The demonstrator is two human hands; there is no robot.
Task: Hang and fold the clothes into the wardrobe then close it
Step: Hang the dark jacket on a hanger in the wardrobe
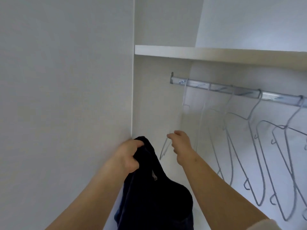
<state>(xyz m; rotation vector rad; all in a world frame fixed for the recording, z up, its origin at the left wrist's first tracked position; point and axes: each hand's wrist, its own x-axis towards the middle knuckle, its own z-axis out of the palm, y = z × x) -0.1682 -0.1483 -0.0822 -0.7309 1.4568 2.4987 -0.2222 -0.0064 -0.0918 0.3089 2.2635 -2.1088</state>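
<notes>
While the left hand (129, 156) is gripping a dark garment (154, 196) and the right hand (181, 145) a hanger (163, 149), the task seems barely beginning.

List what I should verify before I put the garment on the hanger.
1. Left hand grip on garment: ok, fingers curled round its top.
2. Right hand grip on hanger: ok, it pinches the wire.
3. Hanger unhooked from rail: cannot tell, too blurred.
4. Garment opening found: cannot tell, it hangs bunched.
5. Room on rail: ok, spare hangers are spaced out and bare.
</notes>
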